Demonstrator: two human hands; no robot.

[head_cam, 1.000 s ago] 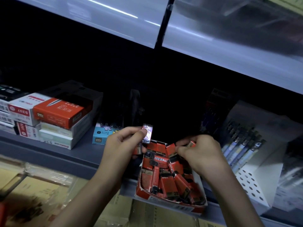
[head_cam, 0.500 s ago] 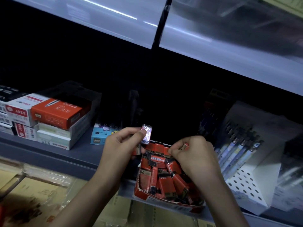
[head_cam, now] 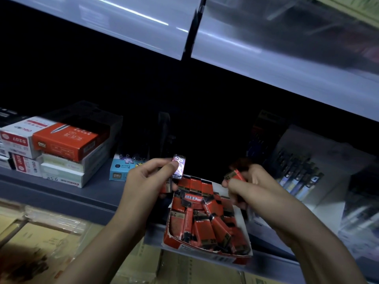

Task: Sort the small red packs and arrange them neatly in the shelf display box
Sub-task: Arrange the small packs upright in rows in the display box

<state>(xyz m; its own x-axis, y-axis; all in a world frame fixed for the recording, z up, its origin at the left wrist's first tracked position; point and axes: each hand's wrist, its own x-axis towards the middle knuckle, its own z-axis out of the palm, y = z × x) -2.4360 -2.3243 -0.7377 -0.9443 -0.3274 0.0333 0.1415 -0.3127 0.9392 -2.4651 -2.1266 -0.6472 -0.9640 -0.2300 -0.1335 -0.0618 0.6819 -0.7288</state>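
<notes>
Now most of the red packs point(head_cam: 205, 226) lie in a jumble inside the display box point(head_cam: 205, 250), some flat and some on their sides. A short tidy row stands at its back wall. The box sits at the front edge of the shelf point(head_cam: 82, 193).

One red pack point(head_cam: 235, 175) is up out of the box, above its back right corner. The right hand point(head_cam: 254, 193) pinches it between thumb and fingertips, so that grip is closed tight on it. The left hand point(head_cam: 145, 181) is by the box's back left corner. Its grip is closed too, on a shiny purple pack point(head_cam: 178, 166) that does not match. A second red pack point(head_cam: 168, 184) seems tucked under it.

The packs look light, stiff and smooth, so they may slip. I think it is best to take each one by its two wide faces.

Further out, stacked boxes point(head_cam: 61, 144) sit toward the left end of the shelf, and pens point(head_cam: 297, 177) stand to the right.
</notes>
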